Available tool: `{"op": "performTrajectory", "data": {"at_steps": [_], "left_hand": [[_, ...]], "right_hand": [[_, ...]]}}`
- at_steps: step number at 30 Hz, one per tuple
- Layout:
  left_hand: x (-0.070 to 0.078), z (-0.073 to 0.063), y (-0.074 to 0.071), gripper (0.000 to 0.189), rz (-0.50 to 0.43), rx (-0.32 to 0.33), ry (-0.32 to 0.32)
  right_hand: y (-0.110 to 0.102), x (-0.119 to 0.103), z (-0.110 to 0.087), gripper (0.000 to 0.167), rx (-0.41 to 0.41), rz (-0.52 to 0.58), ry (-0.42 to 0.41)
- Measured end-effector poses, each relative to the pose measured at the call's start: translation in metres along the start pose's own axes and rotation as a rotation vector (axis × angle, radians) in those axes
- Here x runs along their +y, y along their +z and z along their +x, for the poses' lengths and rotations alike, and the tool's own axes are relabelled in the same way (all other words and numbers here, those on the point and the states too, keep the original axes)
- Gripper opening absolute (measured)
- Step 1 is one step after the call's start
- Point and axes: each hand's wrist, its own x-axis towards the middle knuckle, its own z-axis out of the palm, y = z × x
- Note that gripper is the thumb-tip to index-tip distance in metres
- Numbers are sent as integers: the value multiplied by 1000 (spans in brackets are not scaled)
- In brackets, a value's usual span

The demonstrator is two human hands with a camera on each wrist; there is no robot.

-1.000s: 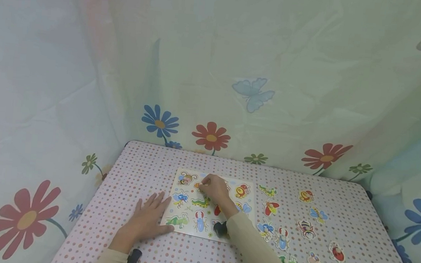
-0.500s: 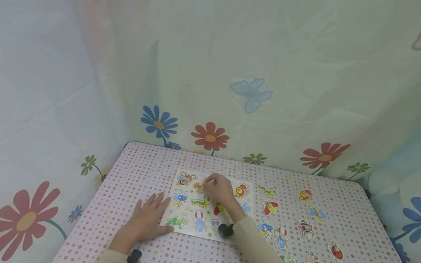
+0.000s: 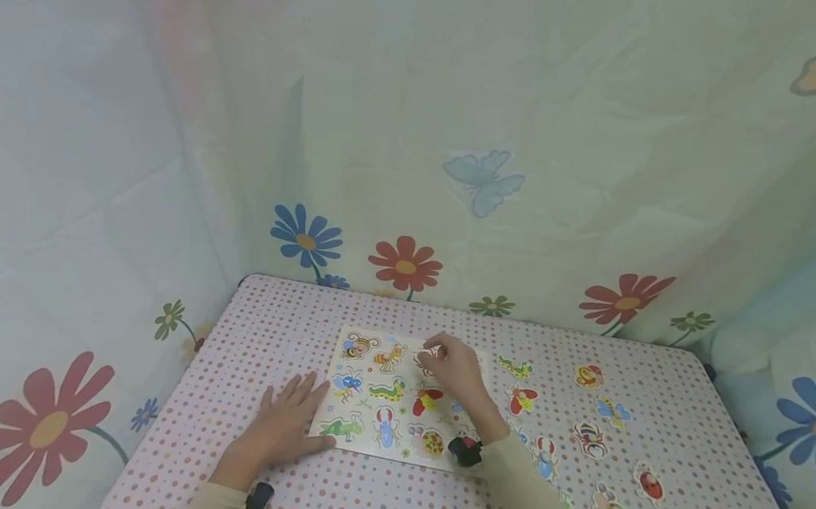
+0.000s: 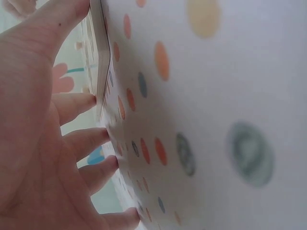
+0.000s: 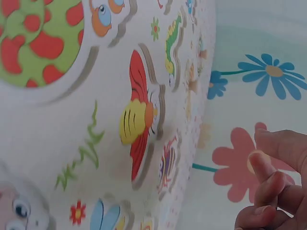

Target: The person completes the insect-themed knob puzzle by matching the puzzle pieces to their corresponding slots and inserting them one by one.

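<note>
A white puzzle board (image 3: pixel 365 440) with colourful insect pictures lies on the table. My left hand (image 3: pixel 287 423) rests flat with spread fingers at its left edge; in the left wrist view the thumb and a fingertip touch the board's edge (image 4: pixel 100 52). Above the top row hovers my right hand (image 3: pixel 458 374), fingers loosely bent, thumb and forefinger apart, holding nothing. It partly covers a spider picture (image 3: pixel 424 363). To its left, the orange ant piece (image 3: pixel 389 358) sits on the board; in the right wrist view a small knob (image 5: pixel 193 85) stands up from it.
Several loose insect pieces lie right of the board, among them a caterpillar (image 3: pixel 515 367), a ladybird (image 3: pixel 649 485) and a striped beetle (image 3: pixel 591 441). The dotted tablecloth (image 3: pixel 288 317) reaches to a flower-printed curtain (image 3: pixel 358 163) behind.
My right hand has let go of the ant piece's knob and moved right and away from it, uncovering the piece. The left hand has stayed at the board's edge.
</note>
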Motion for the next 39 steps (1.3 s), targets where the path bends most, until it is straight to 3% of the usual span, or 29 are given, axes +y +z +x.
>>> {"op": "performTrajectory", "data": {"at_steps": [7, 17, 24, 30, 39], "left_hand": [[0, 0, 1, 96, 17, 1, 1], [1, 0, -2, 98, 11, -19, -9], [2, -1, -3, 97, 2, -13, -8], [1, 0, -2, 97, 13, -12, -9], [3, -1, -3, 97, 11, -7, -6]], "right_hand": [[-19, 9, -9, 21, 53, -14, -61], [-49, 24, -25, 21, 106, -44, -66], [-73, 32, -41, 24, 129, -93, 8], [-92, 44, -58, 25, 179, -124, 24], [-113, 74, -84, 36, 225, -44, 105]]}}
